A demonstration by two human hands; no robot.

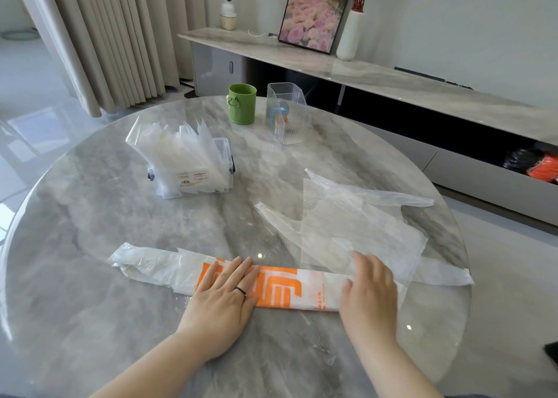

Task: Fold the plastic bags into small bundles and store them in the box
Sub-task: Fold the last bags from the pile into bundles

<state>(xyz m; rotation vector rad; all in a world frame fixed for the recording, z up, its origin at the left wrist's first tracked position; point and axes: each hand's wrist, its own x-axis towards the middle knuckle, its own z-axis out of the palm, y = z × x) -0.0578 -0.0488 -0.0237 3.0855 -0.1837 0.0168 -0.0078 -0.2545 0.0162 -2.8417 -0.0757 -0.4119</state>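
A white plastic bag with orange print (280, 287) lies folded into a long strip across the near part of the round marble table (90, 231). My left hand (225, 301) presses flat on the strip's middle, fingers straight. My right hand (370, 292) rests flat on the strip's right part. Behind my right hand a clear plastic bag (356, 219) lies spread out flat. A clear lidless box (196, 171) stands left of centre, with several folded clear bags sticking up out of it.
A green cup (242, 104) and a clear ribbed holder (287, 117) stand at the table's far edge. Beyond is a long marble sideboard (392, 77) with a picture, a white vase and a small camera. Curtains hang at the far left.
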